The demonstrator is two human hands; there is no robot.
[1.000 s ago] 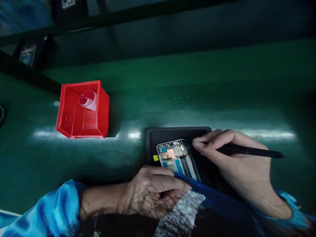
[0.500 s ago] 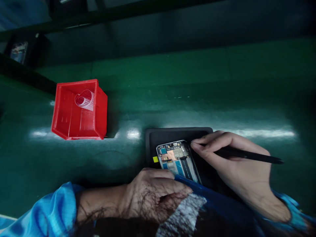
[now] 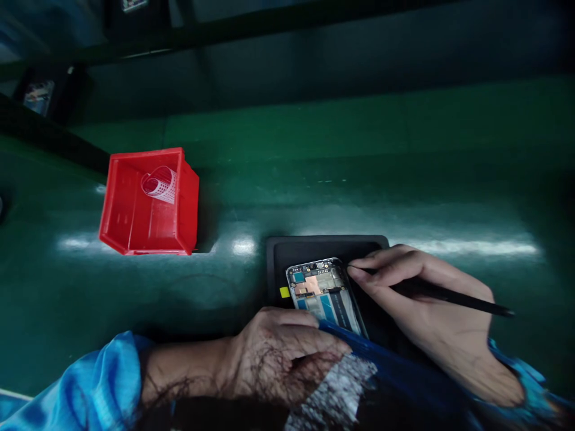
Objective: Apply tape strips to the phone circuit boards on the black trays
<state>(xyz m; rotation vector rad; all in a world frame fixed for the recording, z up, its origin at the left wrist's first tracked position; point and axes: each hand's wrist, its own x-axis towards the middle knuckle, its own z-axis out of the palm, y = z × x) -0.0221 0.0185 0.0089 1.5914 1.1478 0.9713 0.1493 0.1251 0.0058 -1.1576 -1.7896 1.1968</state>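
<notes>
An opened phone [image 3: 324, 292], its copper and blue inner parts showing, lies on a black mat [image 3: 309, 248] on the green bench. My left hand [image 3: 281, 353] rests closed on the phone's near end and holds it down. My right hand [image 3: 426, 311] pinches a thin black stick tool [image 3: 453, 296] like a pen. The tool's tip sits at the phone's upper right edge. A small yellow tab [image 3: 284, 292] shows at the phone's left side. Blue cloth near the bottom hides the phone's lower part.
A red plastic bin [image 3: 148, 203] with a curled white perforated strip [image 3: 159, 181] inside stands on the bench at the left. A dark rail [image 3: 49, 140] runs along the far left, with dark trays beyond it. Green bench surface [image 3: 359, 149] stretches behind the mat.
My right hand and the stick tool have dipped slightly lower toward the phone's upper right edge. My left hand has stayed on the phone. The view has shifted a little.
</notes>
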